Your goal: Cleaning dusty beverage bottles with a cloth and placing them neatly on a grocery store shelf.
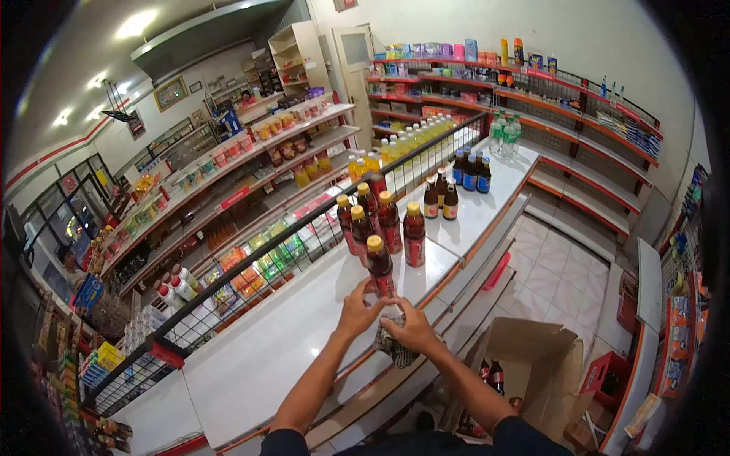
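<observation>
You hold a dark, red-labelled bottle (pixel 379 266) with a yellow cap, cap end up, over the near edge of the white shelf (pixel 258 365); whether its base touches the surface, you cannot tell from here. Your left hand (pixel 356 310) curls its fingers and thumb around the bottle's lower part. Your right hand (pixel 414 328) has its thumb at the bottle's base and is closed on a patterned cloth (pixel 395 348), which hangs at the white shelf's near edge.

Standing on the white shelf, just beyond your bottle, are at least 5 more yellow-capped bottles (pixel 414 237). Farther along it stand 3 small brown bottles (pixel 450 204), then a cluster of blue-labelled bottles (pixel 484 176), and clear green bottles (pixel 496 133) near its far end. A black wire rail (pixel 262 252) runs along its back edge. Below the white shelf, to your right, sits an open cardboard box (pixel 540 349) with dark bottles (pixel 496 377) inside.
</observation>
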Available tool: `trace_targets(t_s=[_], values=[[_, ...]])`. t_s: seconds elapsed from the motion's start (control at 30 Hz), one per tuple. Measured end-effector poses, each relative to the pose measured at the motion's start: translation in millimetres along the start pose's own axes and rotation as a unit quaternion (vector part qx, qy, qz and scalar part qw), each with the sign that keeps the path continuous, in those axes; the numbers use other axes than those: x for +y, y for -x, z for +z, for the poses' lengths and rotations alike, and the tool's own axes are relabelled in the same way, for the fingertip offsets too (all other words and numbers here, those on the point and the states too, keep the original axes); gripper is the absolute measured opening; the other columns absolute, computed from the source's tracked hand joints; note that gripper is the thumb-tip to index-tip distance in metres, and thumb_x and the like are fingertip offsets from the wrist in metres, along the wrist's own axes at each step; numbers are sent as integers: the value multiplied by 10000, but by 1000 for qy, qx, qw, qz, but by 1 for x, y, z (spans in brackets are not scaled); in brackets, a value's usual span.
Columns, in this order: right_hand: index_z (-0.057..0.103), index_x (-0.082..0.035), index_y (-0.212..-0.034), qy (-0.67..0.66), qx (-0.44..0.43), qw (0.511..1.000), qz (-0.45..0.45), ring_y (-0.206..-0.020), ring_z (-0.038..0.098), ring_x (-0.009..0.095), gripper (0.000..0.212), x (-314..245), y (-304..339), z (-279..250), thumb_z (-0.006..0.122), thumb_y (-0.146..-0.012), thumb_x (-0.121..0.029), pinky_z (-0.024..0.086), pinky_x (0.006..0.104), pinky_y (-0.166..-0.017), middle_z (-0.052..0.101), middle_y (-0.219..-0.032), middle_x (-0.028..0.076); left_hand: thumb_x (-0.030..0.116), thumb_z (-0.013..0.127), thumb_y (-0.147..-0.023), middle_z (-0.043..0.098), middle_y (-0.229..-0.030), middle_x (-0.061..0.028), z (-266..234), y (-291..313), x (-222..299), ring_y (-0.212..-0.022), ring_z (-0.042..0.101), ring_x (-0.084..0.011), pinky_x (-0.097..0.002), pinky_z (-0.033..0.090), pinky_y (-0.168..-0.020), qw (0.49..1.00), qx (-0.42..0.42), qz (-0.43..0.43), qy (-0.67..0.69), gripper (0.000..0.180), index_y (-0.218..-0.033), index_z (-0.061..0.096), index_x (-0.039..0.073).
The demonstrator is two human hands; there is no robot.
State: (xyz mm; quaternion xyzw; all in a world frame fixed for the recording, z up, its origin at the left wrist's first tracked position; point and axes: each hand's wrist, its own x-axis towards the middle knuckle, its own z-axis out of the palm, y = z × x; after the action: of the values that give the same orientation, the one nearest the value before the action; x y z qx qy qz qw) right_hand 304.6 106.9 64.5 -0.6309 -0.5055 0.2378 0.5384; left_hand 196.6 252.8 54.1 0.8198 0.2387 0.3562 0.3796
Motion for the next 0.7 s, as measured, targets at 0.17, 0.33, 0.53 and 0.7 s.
trace_targets(t_s=[0.17, 0.33, 0.53, 0.7], values=[[462, -41, -1312, -21, 19, 998, -49, -1244, 526, 344, 565, 14, -18, 5, 701, -848, -256, 414, 393, -1021, 566, -1287, 207, 281, 757, -814, 666, -1091, -176, 13, -25, -29, -933, 666, -291, -386, 524, -731, 997, 29, 71, -27, 587, -1252, 482, 1], [323, -27, -1437, 13, -24, 1000, 3, -1298, 468, 364, 771, 28, -34, -9, 702, -837, -331, 376, 401, -1063, 471, -1394, 243, 337, 729, -840, 666, -1115, -192, 15, -35, -24, -887, 676, -293, -394, 530, -754, 997, -1, 14, -69, 595, -1245, 462, -8], [322, 7, -1441, 47, -55, 996, 44, -1336, 430, 313, 791, 10, -41, -13, 715, -842, -328, 344, 353, -1092, 435, -1431, 227, 364, 693, -862, 688, -1096, -132, 17, -38, -18, -781, 690, -276, -416, 529, -718, 993, -2, -22, -117, 525, -1230, 498, 46], [385, 1, -1411, 33, -21, 999, 24, -1307, 463, 310, 741, 33, -37, -9, 724, -835, -318, 358, 354, -1081, 470, -1403, 217, 346, 678, -872, 690, -1103, -99, 23, -31, -10, -756, 690, -264, -415, 525, -715, 986, 15, -37, -163, 488, -1234, 513, 62]])
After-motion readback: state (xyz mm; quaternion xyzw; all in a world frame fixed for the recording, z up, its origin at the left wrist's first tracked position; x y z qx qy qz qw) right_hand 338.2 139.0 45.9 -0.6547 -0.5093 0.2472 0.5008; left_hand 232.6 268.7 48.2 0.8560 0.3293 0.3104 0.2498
